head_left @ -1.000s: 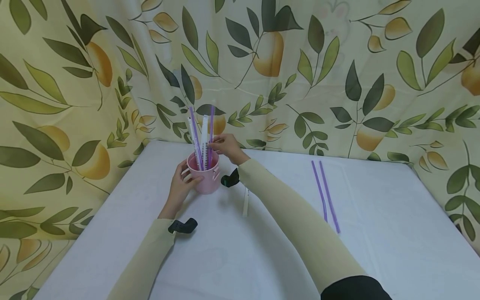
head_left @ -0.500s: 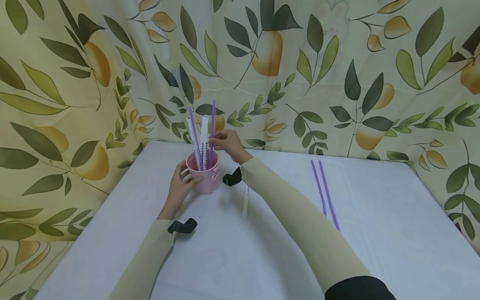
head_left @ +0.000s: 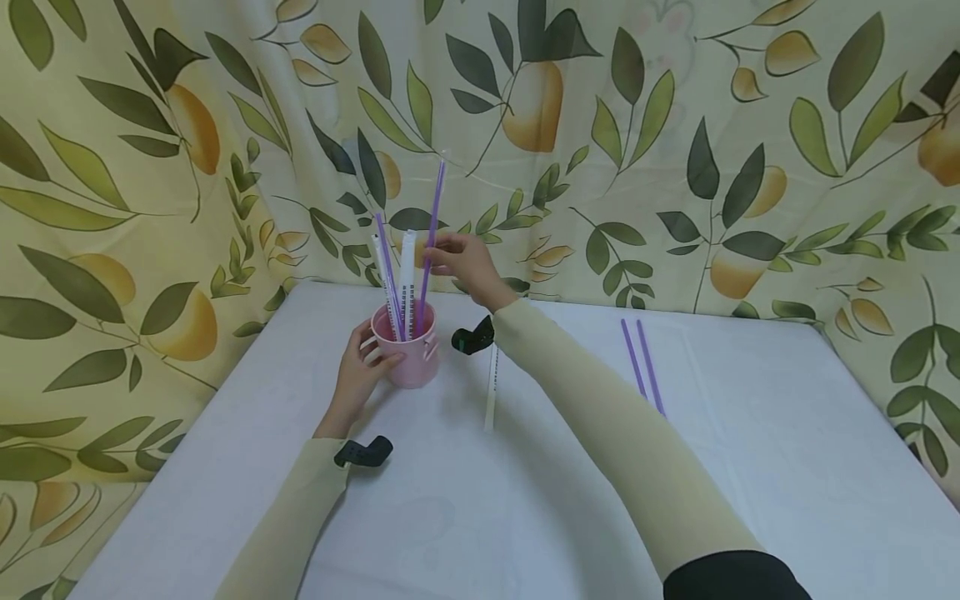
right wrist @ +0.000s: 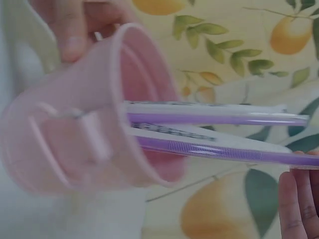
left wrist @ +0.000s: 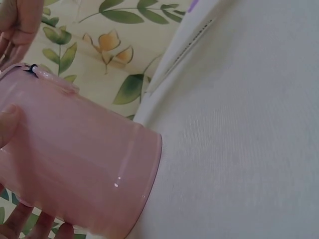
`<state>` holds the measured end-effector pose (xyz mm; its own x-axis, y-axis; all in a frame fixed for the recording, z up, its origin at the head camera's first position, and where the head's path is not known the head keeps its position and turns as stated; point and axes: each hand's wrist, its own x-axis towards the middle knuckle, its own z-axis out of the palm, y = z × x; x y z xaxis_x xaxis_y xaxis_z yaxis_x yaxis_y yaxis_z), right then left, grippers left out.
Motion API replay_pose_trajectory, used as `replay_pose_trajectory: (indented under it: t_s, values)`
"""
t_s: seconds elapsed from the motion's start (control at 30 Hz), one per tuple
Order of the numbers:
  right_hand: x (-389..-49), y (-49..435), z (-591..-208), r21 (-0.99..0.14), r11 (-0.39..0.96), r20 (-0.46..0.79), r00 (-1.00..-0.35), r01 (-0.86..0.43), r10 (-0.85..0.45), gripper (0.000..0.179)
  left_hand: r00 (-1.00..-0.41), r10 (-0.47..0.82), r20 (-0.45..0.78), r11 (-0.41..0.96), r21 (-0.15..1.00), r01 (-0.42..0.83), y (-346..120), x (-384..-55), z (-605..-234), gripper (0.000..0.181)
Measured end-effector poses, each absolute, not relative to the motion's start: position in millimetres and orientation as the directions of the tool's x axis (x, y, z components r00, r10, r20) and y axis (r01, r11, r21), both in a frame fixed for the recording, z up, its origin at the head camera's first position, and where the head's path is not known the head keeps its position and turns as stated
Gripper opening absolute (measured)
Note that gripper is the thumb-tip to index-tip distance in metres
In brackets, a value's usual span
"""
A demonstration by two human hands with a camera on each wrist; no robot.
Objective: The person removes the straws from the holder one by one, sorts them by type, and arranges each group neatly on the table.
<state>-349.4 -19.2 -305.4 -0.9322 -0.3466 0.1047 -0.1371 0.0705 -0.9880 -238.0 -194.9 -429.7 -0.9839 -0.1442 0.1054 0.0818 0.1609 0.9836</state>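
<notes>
A pink cup (head_left: 411,363) stands upright on the white table, and my left hand (head_left: 356,377) grips it from the left side. My right hand (head_left: 471,268) pinches a purple straw (head_left: 436,200) above the cup; the straw's lower part is inside. In the right wrist view this purple straw (right wrist: 214,151) shows a ribbed bend section near the cup's rim (right wrist: 130,35). Another purple straw (head_left: 384,242) and white paper-wrapped straws (head_left: 408,262) with printing lean in the cup. The straws' lower ends are hidden by its wall.
Two purple straws (head_left: 654,371) lie on the table (head_left: 750,433) at right, partly covered by the right sleeve (head_left: 600,408). A white printed straw (head_left: 492,396) lies right of the cup. A fruit-patterned curtain (head_left: 570,200) hangs behind the table.
My right hand has risen and shifted slightly right, lifting the purple straw, which now tilts right and sticks up higher from the cup. My left hand and the cup stay in place.
</notes>
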Motion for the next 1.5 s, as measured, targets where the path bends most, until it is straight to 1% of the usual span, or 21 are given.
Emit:
replay_pose_trajectory:
  t_s: [0.17, 0.27, 0.4, 0.57, 0.73, 0.87, 1.1, 1.23, 1.5]
  values:
    - [-349, -6, -285, -0.987, -0.01, 0.155, -0.925, -0.162, -0.347, 0.026, -0.984, -0.124, 0.125, 0.192, 0.976, 0.099, -197, -240, -430, 0.079]
    - [-349, 4, -276, -0.983, -0.041, 0.181, -0.924, -0.178, -0.336, 0.026, -0.988, -0.104, 0.114, 0.21, 0.974, 0.09, -200, -242, -430, 0.082]
    - [-348, 18, -266, -0.976, -0.056, 0.218, -0.92, -0.211, -0.326, 0.026, -0.995, -0.048, 0.088, 0.225, 0.971, 0.075, -206, -244, -427, 0.087]
    - [-343, 37, -254, -0.974, -0.061, 0.224, -0.922, -0.216, -0.315, 0.026, -0.994, 0.044, 0.1, 0.205, 0.973, 0.107, -211, -242, -413, 0.086]
    - [-337, 57, -246, -0.974, -0.064, 0.227, -0.922, -0.218, -0.314, 0.027, -0.993, 0.063, 0.095, 0.228, 0.968, 0.107, -220, -252, -420, 0.083]
    - [-331, 73, -241, -0.974, -0.052, 0.224, -0.926, -0.218, -0.305, 0.028, -0.996, 0.06, 0.073, 0.252, 0.964, 0.086, -224, -255, -421, 0.082]
    - [-322, 102, -236, -0.977, -0.031, 0.21, -0.932, -0.21, -0.295, 0.022, -0.997, 0.072, 0.041, 0.232, 0.971, 0.056, -227, -259, -420, 0.081]
    - [-316, 120, -236, -0.978, -0.01, 0.203, -0.93, -0.21, -0.305, 0.024, -0.997, 0.074, 0.016, 0.23, 0.973, 0.033, -227, -259, -419, 0.081]
    - [-302, 161, -243, -0.961, 0.158, 0.163, -0.929, -0.225, -0.333, 0.021, -0.998, 0.055, -0.003, 0.23, 0.973, 0.01, -224, -257, -418, 0.081]
